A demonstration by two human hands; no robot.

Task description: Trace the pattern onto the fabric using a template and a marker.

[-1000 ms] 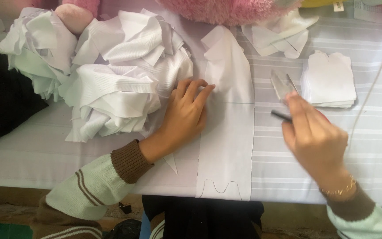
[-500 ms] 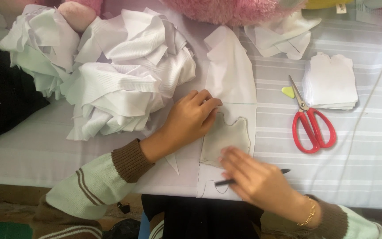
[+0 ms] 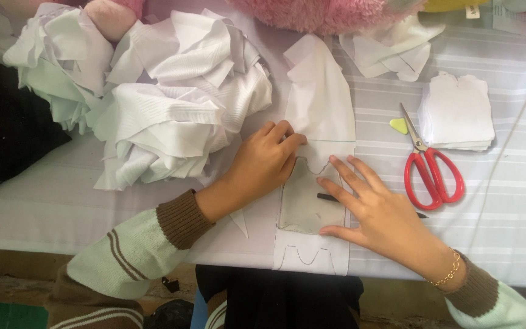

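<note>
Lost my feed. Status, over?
Both hands, left hand and right hand, flat on grey template over white cloth strip. Scissors lie clear.

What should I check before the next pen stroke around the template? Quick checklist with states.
1. Template lies flat on the white fabric strip: ok.
2. Left hand presses the template's top edge: ok, fingertips on it.
3. Right hand also bears on the template: ok, fingers spread over its right side.
4. Pen gripped and tip on the fabric: cannot tell, only a dark piece shows under the right hand.
5. Previous outline clear of the template: ok, a traced shape sits below it near the table edge.
6. Scissors out of the way: ok, lying to the right, apart from both hands.
</note>
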